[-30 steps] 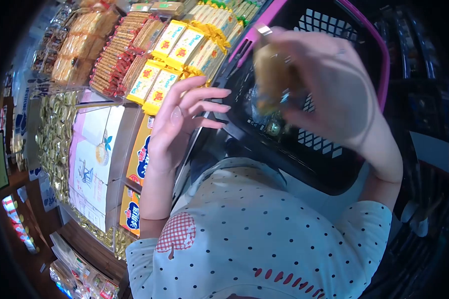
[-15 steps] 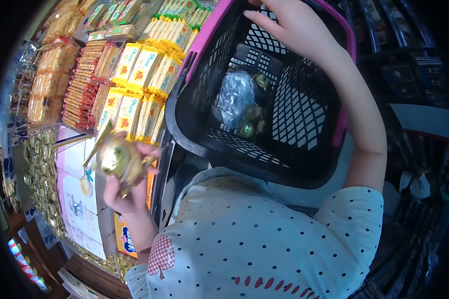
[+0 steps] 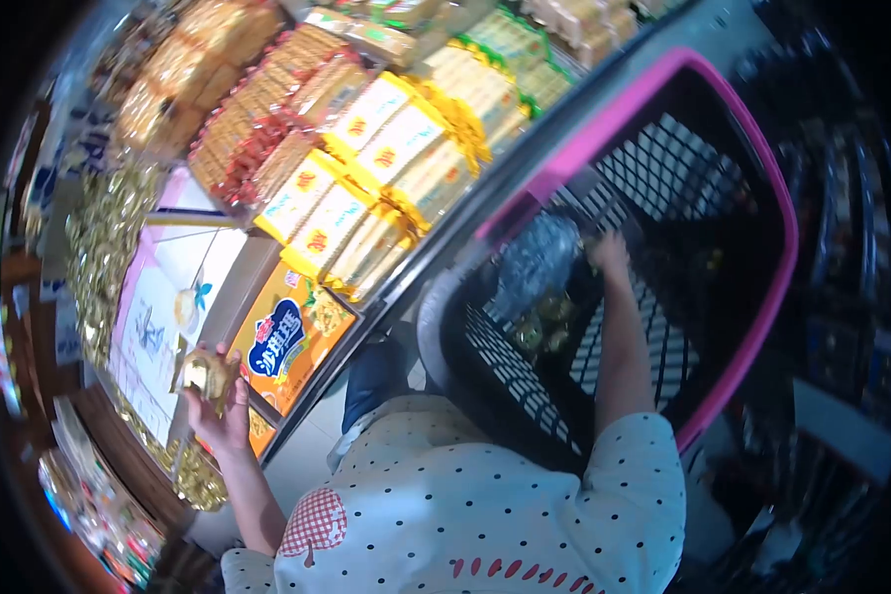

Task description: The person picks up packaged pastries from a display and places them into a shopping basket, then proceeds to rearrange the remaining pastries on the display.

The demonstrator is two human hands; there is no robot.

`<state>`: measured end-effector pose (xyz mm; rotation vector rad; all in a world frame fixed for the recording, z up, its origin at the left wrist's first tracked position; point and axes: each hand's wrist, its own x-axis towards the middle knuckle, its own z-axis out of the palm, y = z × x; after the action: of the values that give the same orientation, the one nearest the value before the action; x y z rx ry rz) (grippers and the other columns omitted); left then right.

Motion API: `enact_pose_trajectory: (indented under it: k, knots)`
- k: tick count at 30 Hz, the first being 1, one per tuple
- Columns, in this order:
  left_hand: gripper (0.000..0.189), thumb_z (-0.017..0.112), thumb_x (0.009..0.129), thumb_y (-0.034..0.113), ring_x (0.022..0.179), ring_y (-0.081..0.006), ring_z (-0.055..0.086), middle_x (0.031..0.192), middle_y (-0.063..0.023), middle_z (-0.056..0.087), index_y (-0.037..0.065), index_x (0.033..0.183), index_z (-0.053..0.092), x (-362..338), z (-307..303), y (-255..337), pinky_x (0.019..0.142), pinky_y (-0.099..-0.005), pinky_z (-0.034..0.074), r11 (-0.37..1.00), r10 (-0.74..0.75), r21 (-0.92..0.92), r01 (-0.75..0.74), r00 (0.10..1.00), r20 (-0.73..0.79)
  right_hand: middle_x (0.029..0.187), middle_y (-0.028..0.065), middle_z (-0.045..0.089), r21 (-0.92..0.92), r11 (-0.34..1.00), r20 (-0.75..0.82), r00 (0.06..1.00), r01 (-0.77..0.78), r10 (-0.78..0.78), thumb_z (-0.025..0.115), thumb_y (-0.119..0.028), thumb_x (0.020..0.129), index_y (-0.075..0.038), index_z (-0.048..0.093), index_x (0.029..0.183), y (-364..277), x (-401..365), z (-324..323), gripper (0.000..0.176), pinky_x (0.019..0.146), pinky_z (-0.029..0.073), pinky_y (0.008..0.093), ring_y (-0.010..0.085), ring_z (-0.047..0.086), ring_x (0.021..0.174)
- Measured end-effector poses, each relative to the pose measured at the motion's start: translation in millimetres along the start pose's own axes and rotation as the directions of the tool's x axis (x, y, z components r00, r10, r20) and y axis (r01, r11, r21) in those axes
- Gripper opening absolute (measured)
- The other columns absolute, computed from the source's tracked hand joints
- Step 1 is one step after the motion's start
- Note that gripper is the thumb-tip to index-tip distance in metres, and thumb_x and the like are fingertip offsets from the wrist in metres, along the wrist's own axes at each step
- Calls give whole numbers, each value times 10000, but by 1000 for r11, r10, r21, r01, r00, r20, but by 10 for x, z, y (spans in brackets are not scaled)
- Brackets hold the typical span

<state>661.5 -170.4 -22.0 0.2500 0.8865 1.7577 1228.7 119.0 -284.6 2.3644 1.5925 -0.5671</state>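
Note:
Several gold-wrapped snacks are in my left hand, which is raised over the display with the fingers curled round them. My right hand reaches down inside the black shopping basket, blurred and small in view. It is right beside a crumpled clear plastic bag; I cannot tell whether the fingers grip anything. More gold-wrapped pieces lie on the basket floor near the bag. The basket's pink handle rests along its rim.
Yellow-and-white biscuit packs stand in rows on the display, beside red-wrapped biscuit sticks. An orange box and a white-and-pink box lie nearer. Gold-wrapped sweets fill the left side. Dark shelves stand at the right.
My right hand has gone from above the basket's far end down into it. The view has turned, so the basket appears farther right. My left hand still holds the gold-wrapped snacks, now lower.

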Motion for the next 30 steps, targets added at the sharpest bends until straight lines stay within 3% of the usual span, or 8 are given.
enact_pose_trajectory:
  k: [6,10,14,18,25,27,28,30]
  knots:
    - [528,536,869,339,1129,-357,466,1202,-163,492,57,1290,388,-56,-99,-34,891,-383,444,994,-64,72,85,963,-260,1102,135,568,135,978,-21,988,158,-156,724,-480,625,-107,509,1128,468,291,935,661,932,392,465,310,485,1144]
    - [465,513,875,337,1128,-339,488,1197,-154,513,78,1253,437,3,-75,-103,835,-348,451,984,-95,110,143,928,-361,1162,157,498,22,986,-164,972,-168,169,716,-534,617,-87,442,1168,84,45,790,761,866,419,498,343,463,1128]
    - [488,515,864,321,1124,-342,495,1192,-166,515,81,1275,407,35,-68,-136,793,-328,486,977,-112,133,168,930,-351,1228,154,424,-69,983,-121,979,-173,164,658,-535,671,-57,426,1163,-6,-4,812,724,861,406,512,336,400,1173]
    - [494,541,841,281,1075,-352,538,1135,-177,549,32,1252,426,36,-35,-115,861,-381,495,972,-126,136,191,915,-384,1099,177,576,130,983,-33,990,-129,134,606,-498,740,-18,344,1212,-36,20,886,723,922,316,617,340,560,1037]
    - [475,551,834,272,1021,-290,574,1090,-172,578,-11,1204,457,-74,-166,101,844,-365,491,986,-30,140,90,924,-382,1262,204,422,28,987,-22,987,-160,161,713,-379,639,-38,327,1267,-53,84,94,812,929,368,544,381,464,1138]
    - [460,546,836,273,1022,-275,571,1093,-167,577,-8,1191,465,-101,-294,179,845,-358,486,992,-21,105,63,931,-364,1137,231,549,304,950,60,997,-72,56,692,-330,635,17,478,1160,237,486,-101,665,903,444,413,355,554,1044]
    - [444,541,838,274,1024,-259,569,1095,-162,577,-6,1177,472,-119,-354,228,847,-350,480,996,-24,77,55,935,-353,979,236,622,129,992,-130,991,-1,18,677,-335,633,61,584,999,362,600,-263,547,834,483,385,344,608,944]
    - [423,532,841,279,1038,-239,560,1105,-155,574,-4,1152,483,-156,-438,345,847,-334,472,998,-9,56,28,951,-309,697,177,635,421,907,-194,979,20,68,668,-389,650,95,638,774,452,677,-724,500,714,485,380,299,628,743]
